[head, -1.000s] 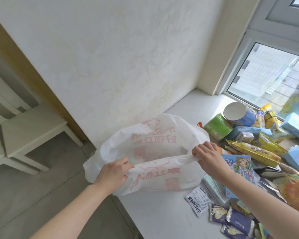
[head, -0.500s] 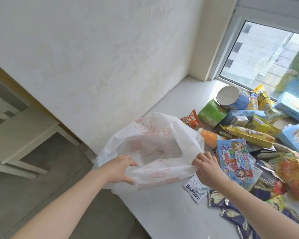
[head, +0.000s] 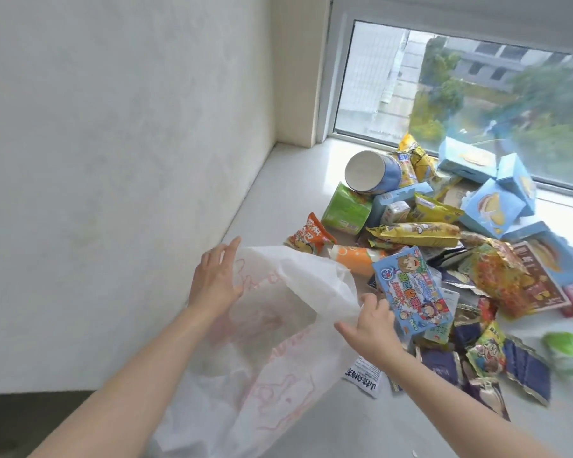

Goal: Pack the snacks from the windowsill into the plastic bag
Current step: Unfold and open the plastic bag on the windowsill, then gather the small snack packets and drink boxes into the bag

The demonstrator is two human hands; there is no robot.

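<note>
Against the white wall [head: 113, 160] on the left, the left hand [head: 217, 282] lies flat, fingers straight and spread wide, on the far side of the plastic bag [head: 278, 358]. The bag sits at the near-left edge of the windowsill [head: 295, 186]. Its long axis runs from near left to far right, and its open mouth points towards the snacks [head: 414, 234]. At the mouth's right rim the right hand [head: 371, 325] pinches the plastic, just beside a blue cartoon packet [head: 411, 292].

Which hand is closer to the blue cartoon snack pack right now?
Right. The right hand is beside the lower left edge of the blue cartoon snack pack; the left hand is across the plastic bag, at its far rim.
</note>
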